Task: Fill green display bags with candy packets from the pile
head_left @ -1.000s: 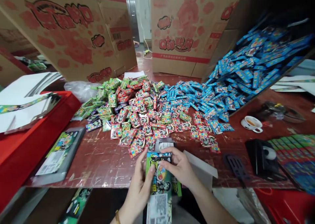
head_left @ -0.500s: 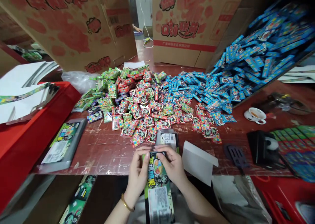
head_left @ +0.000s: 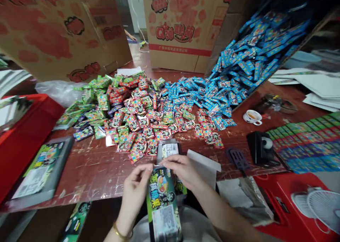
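Observation:
A long plastic packaging bag [head_left: 162, 199] with black and green print and a pale text panel hangs upright close to my body. My left hand [head_left: 136, 187], a gold bangle at its wrist, pinches the bag's top left corner. At the top right edge, my right hand [head_left: 183, 169] pinches with thumb and fingers. A strip of the top edge is stretched between both hands. Just beyond them lies another printed bag [head_left: 169, 149] on the table. Part of a further green printed piece [head_left: 181, 186] shows below my right hand. What is inside the held bag cannot be made out.
Small candy packets [head_left: 138, 123] in red, green and purple lie heaped ahead. Blue packets [head_left: 239, 72] spill from a tipped carton. Printed bags [head_left: 42, 167] lie left, beside a red bin [head_left: 29, 125]. At right are a white cup [head_left: 252, 117], tape dispenser [head_left: 261, 148] and purple slotted spatula [head_left: 237, 158].
My view has swung right, so the table's things sit further left. My hands have spread slightly apart along the bag's top edge, and the right one is now further out from the bag.

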### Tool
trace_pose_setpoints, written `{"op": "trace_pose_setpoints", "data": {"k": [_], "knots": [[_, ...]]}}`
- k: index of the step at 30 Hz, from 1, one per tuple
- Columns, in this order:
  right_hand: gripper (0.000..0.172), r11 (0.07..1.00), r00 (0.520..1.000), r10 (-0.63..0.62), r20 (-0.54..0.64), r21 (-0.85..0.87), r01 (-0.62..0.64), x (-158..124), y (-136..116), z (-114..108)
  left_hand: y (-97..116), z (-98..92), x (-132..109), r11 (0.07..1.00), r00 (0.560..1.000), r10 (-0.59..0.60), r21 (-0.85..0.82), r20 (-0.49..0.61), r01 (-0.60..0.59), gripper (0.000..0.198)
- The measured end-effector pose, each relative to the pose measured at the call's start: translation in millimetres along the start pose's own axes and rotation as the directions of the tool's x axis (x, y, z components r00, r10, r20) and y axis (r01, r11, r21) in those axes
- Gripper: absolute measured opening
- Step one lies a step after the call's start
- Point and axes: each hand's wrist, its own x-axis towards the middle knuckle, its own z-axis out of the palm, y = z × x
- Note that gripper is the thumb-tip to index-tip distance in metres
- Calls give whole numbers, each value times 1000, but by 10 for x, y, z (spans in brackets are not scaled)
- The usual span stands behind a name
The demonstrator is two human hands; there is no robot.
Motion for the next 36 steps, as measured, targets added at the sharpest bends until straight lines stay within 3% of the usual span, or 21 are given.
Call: {"op": "trace_pose_setpoints", "data": {"k": [2, 4, 7, 9, 11, 13, 15, 17, 19, 21, 23, 25, 29, 33, 36], "knots": [[20, 999, 999, -22, 30, -27, 23, -2, 43, -43, -21, 59, -38, 986, 990, 142, 88, 20, -143, 23], [14, 975, 985, -170, 40, -140, 174, -27, 95, -23, -55, 116, -90, 979, 983, 183, 92, 18, -184, 19], [10, 793, 875, -477, 83, -389, 469, -100, 152, 35, -108, 173, -122, 998, 997, 60, -14, 39, -59, 25], [17, 638, 801, -590, 108, -546, 543, -170, 149, -36, -114, 179, -71, 998, 998, 5, -67, 70, 0, 29], [32, 490, 756, -649, 85, -714, 501, -258, 112, -266, -78, 172, 40, 994, 996, -9, -112, 90, 19, 32], [46, 310, 733, -677, 66, -878, 365, -351, 64, -626, -7, 182, 179, 990, 995, 4, -142, 100, 10, 32], [46, 118, 765, -638, 84, -972, 205, -418, 27, -1012, 78, 237, 307, 987, 988, 78, -147, 130, -59, 29], [39, 46, 815, -576, 62, -993, 108, -438, -7, -1317, 156, 341, 397, 976, 960, 203, -115, 192, -183, 23], [32, 165, 833, -554, -19, -982, 87, -417, -64, -1489, 214, 474, 442, 956, 911, 292, -60, 292, -288, 18], [27, 425, 840, -521, -150, -899, 103, -381, -164, -1543, 257, 607, 458, 943, 856, 300, 1, 422, -332, 14], [29, 677, 876, -413, -249, -728, 112, -358, -296, -1526, 296, 715, 462, 939, 801, 268, 40, 536, -341, 14], [32, 810, 924, -291, -247, -578, 101, -358, -424, -1485, 341, 791, 466, 943, 758, 234, 49, 609, -330, 19], [32, 865, 959, -230, -162, -486, 126, -376, -573, -1417, 429, 864, 466, 979, 710, 127, 27, 692, -202, 37], [23, 832, 929, -338, -153, -510, 219, -344, -611, -1357, 478, 864, 449, 998, 735, 42, 9, 676, -65, 44], [16, 789, 889, -444, -110, -517, 331, -307, -635, -1312, 499, 841, 443, 998, 751, 43, -1, 659, -57, 43]]}}
